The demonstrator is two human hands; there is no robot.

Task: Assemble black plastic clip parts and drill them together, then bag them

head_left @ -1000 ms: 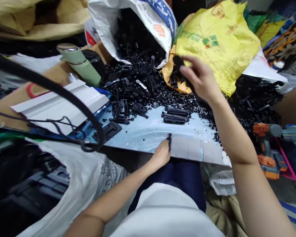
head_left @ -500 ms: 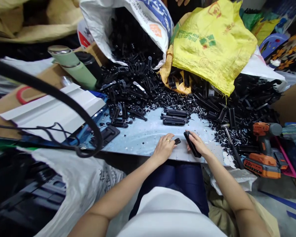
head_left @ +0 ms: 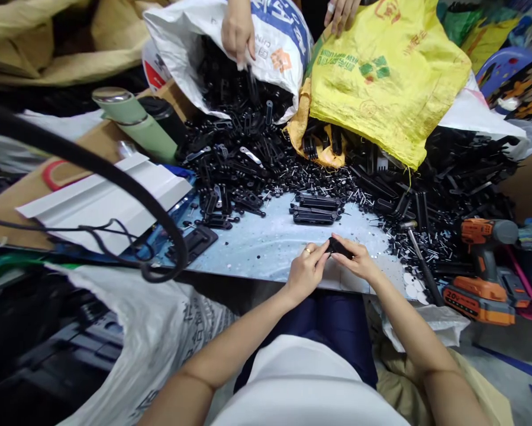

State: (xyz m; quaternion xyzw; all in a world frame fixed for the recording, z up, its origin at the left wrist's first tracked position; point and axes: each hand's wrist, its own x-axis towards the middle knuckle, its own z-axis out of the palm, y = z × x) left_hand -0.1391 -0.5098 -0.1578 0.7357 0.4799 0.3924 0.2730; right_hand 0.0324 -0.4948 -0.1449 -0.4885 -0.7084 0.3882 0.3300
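Observation:
Near the table's front edge, my right hand [head_left: 354,258] is closed round a long black plastic part [head_left: 340,247]. My left hand [head_left: 309,267], with a ring on one finger, pinches at the near end of that part. The small black piece it carried is hidden between the fingers. Just beyond my hands, several similar long black parts [head_left: 316,210] lie side by side on the light blue tabletop [head_left: 257,248]. A flat black plate-like part [head_left: 197,244] rests to the left.
Heaped black parts [head_left: 230,160] and small screws [head_left: 310,177] cover the back. Behind are a white sack [head_left: 172,35] and yellow sack [head_left: 390,77], with a co-worker's hands [head_left: 239,32] there. A hammer [head_left: 423,263] and cordless drill [head_left: 485,266] are right; a black cable [head_left: 128,189] arches left.
My left hand has moved right and brought its small black piece to the long part in my right hand, which is now turned. A co-worker's hand has come to the white sack.

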